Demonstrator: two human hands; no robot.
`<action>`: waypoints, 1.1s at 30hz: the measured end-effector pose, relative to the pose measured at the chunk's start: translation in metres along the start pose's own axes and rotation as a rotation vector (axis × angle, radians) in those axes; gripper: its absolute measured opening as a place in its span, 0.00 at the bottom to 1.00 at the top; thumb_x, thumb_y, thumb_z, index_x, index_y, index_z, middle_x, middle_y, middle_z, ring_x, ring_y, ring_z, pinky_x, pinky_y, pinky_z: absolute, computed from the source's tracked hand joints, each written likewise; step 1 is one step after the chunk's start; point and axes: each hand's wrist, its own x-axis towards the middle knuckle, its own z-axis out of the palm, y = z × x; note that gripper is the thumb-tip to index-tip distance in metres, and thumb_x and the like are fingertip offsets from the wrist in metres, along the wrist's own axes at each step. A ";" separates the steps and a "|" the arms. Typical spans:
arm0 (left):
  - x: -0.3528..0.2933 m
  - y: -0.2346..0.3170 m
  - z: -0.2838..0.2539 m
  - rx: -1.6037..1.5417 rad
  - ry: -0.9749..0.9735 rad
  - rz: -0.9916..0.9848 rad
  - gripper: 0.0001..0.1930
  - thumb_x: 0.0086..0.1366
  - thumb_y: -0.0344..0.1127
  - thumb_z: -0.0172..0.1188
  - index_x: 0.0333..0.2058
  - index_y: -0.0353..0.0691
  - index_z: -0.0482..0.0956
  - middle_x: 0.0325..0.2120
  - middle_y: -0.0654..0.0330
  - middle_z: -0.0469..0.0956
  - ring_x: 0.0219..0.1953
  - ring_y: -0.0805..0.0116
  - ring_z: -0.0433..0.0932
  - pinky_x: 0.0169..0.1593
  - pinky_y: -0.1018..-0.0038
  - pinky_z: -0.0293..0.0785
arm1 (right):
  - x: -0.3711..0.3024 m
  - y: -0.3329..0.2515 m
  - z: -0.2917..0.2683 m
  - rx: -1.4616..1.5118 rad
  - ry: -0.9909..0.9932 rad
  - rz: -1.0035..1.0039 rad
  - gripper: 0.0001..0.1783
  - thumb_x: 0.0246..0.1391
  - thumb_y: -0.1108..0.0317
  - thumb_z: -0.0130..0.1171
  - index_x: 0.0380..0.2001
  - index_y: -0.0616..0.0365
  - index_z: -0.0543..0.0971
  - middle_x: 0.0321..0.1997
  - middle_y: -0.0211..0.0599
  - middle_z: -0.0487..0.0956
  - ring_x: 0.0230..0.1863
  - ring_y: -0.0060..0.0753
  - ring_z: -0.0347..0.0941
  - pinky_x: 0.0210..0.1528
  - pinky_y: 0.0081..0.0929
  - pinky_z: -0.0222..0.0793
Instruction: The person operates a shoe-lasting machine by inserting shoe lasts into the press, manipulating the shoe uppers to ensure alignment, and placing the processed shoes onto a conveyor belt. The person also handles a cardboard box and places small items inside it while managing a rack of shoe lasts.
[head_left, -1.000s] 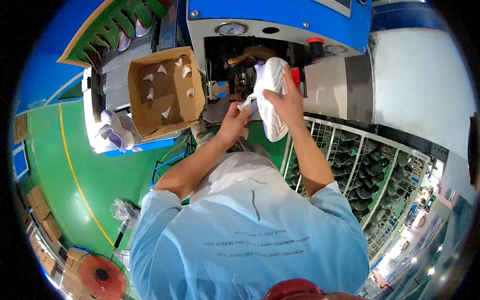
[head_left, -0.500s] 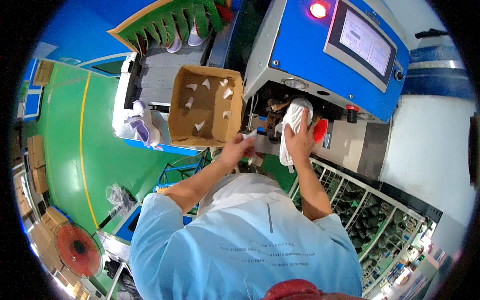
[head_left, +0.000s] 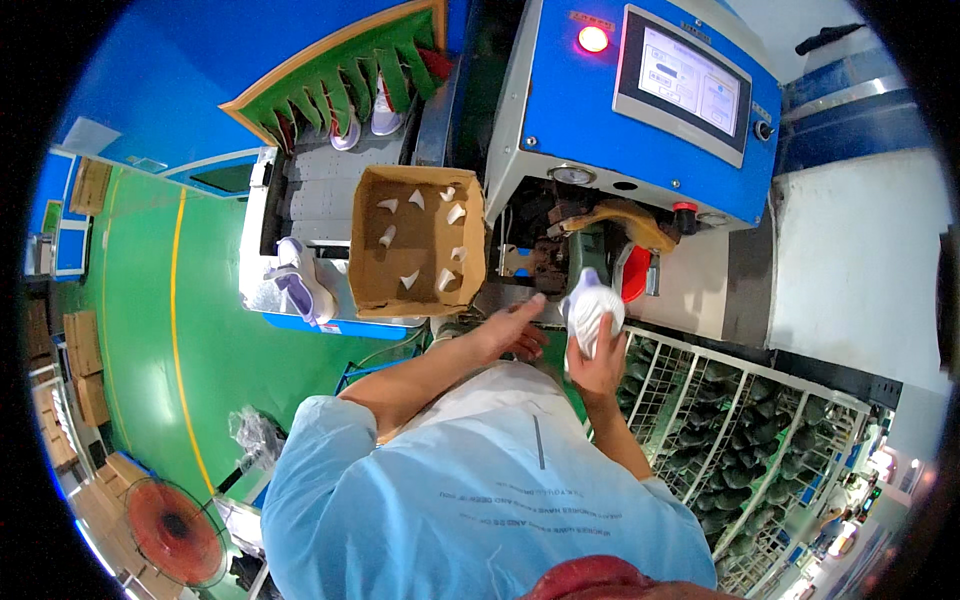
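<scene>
My right hand (head_left: 598,362) is closed round a white shoe (head_left: 594,310) with a lavender end, its pale sole turned up. The shoe is just in front of the blue machine (head_left: 570,95), apart from the dark green foot-shaped block (head_left: 588,250) under it. Left of the shoe, my left hand (head_left: 512,335) has its fingers apart and holds nothing that I can see. Beyond it stands a cardboard box (head_left: 362,260) with several small white pieces (head_left: 409,281) lying inside.
A tan curved pad (head_left: 625,218) and a red cup-like container (head_left: 634,272) sit by the block. A white and lavender shoe (head_left: 305,284) rests left of the box, near a conveyor (head_left: 325,195) with green strip curtains (head_left: 350,95). A rack of dark shoe forms (head_left: 730,440) stands at lower right.
The shoe has come away from the machine toward me and turned in my right hand. My left hand has let go of a small white piece, and one more lies in the box.
</scene>
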 end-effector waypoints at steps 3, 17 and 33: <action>0.015 -0.016 0.012 -0.123 -0.356 -0.358 0.44 0.68 0.77 0.38 0.62 0.42 0.71 0.53 0.47 0.79 0.46 0.56 0.81 0.51 0.58 0.78 | -0.042 0.006 -0.040 -0.001 -0.273 -0.065 0.45 0.45 0.57 0.73 0.68 0.50 0.70 0.46 0.55 0.73 0.42 0.60 0.75 0.44 0.48 0.74; 0.017 -0.053 -0.030 0.250 -0.088 -0.182 0.26 0.63 0.42 0.66 0.58 0.39 0.75 0.48 0.59 0.81 0.47 0.60 0.81 0.53 0.62 0.77 | 0.009 0.006 0.031 1.909 0.112 1.128 0.41 0.53 0.68 0.72 0.69 0.56 0.67 0.55 0.43 0.82 0.52 0.39 0.79 0.55 0.37 0.75; 0.039 -0.126 0.165 0.872 -0.043 -0.122 0.23 0.65 0.43 0.67 0.51 0.34 0.77 0.44 0.59 0.79 0.47 0.68 0.75 0.55 0.72 0.69 | -0.492 0.406 -0.102 0.054 0.613 2.064 0.41 0.62 0.52 0.60 0.70 0.61 0.59 0.51 0.63 0.79 0.46 0.60 0.78 0.46 0.55 0.75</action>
